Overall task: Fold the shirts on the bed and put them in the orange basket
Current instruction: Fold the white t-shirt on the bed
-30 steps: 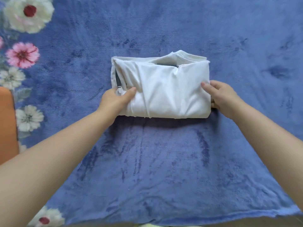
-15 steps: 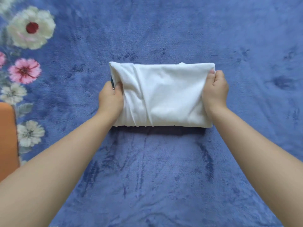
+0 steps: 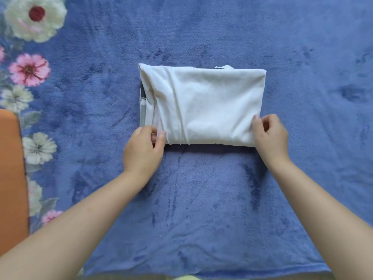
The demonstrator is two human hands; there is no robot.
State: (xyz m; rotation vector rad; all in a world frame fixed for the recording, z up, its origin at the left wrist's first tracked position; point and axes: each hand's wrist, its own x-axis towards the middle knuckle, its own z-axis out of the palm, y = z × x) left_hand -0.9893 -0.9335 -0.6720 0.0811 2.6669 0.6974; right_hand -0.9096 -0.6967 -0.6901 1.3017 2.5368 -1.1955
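A white shirt (image 3: pixel 203 106), folded into a compact rectangle, is shown lying flat on the blue floral blanket (image 3: pixel 201 199) that covers the bed, near the middle of the view. Its near left corner is pinched between thumb and fingers of the left hand (image 3: pixel 144 147); its near right corner is held in the curled fingers of the right hand (image 3: pixel 269 136). Both grips are thus pressed onto the fabric, not spread.

The step in hand is judged to be the lift of the finished bundle for transfer. It is best done with both corners raised together and the layers kept pinched through their full thickness, so that the inner folds are not let slip. A dark-trimmed inner layer (image 3: pixel 143 102) is seen protruding along the left edge, and a dark strip (image 3: pixel 207 67) shows at the far edge; these loose parts are the likeliest to unfold if only the top layer is taken.

The orange basket (image 3: pixel 11 174) is seen only as a strip at the left border of the view, well apart from the shirt. The blanket between shirt and basket carries nothing, so a leftward path is judged open. The near hem of the blanket (image 3: pixel 201 274) runs along the bottom of the view, below the forearms. No other shirt is in view.
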